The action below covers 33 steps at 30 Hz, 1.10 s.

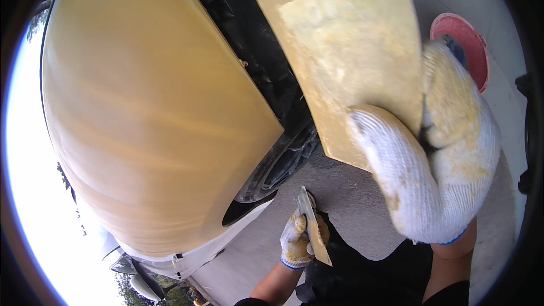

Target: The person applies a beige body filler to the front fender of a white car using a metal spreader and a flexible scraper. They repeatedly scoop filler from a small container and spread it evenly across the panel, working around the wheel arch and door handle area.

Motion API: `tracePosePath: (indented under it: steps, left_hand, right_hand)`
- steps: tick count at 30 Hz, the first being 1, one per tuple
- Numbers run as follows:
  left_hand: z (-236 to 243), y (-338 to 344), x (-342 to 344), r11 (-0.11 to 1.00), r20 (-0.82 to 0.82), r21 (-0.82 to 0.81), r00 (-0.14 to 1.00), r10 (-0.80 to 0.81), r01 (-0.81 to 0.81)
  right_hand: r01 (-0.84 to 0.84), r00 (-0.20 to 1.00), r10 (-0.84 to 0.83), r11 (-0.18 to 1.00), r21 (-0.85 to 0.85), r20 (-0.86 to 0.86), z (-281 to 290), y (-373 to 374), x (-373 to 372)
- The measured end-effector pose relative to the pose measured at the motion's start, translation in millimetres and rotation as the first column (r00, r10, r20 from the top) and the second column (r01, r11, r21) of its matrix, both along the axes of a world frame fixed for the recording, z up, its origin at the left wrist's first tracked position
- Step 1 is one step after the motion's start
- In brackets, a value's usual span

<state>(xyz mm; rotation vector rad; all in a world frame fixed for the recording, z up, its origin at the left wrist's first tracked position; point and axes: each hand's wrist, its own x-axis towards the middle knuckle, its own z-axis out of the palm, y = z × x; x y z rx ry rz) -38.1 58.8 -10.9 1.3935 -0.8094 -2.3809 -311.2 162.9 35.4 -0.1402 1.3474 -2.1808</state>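
Observation:
My right hand [453, 158], in a stained white knit glove, is raised close to the view. Its thumb and fingers close on the lower right edge of a flat tan putty board [357, 39], whose face is smeared with pale yellow putty. Lower down and farther away, my left hand [296, 239], in a similar soiled glove, grips a putty spreader [314, 229] with a thin flat blade and tan residue. Left of both tools lies a large curved vehicle panel [153, 113] with a streaky tan coating. Neither tool touches it.
Black vehicle parts [249, 34] run along the panel's right edge, with a dark lamp-like piece [283, 164] near its lower corner. A pink-red bucket [481, 59] stands on the concrete at right. At lower left is a vehicle mirror [145, 288].

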Motion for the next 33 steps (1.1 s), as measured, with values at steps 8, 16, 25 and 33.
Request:
tracePosePath:
  steps: [8,16,25,33]
  left_hand:
    - [-4.7,-1.6,-6.0,0.999,-0.014,-0.015,0.999,0.029,-0.030]
    - [-36.5,9.4,-49.2,0.928,0.062,0.363,0.996,0.062,-0.081]
    - [-64.9,23.6,-83.4,0.898,-0.202,0.414,0.977,-0.067,0.148]
    - [-75.8,21.7,-78.7,0.877,-0.179,0.448,0.978,-0.105,0.176]
  right_hand:
    - [-0.124,0.676,0.326,0.934,0.335,-0.660,21.3,-22.2,-18.1]
    - [-0.368,0.808,0.334,0.929,-0.028,0.486,-73.4,34.8,38.1]
    - [-0.361,0.650,0.309,0.930,-0.076,0.695,-164.4,112.2,100.5]
    - [-0.576,0.553,0.516,0.804,-0.147,0.654,-192.6,138.3,114.6]
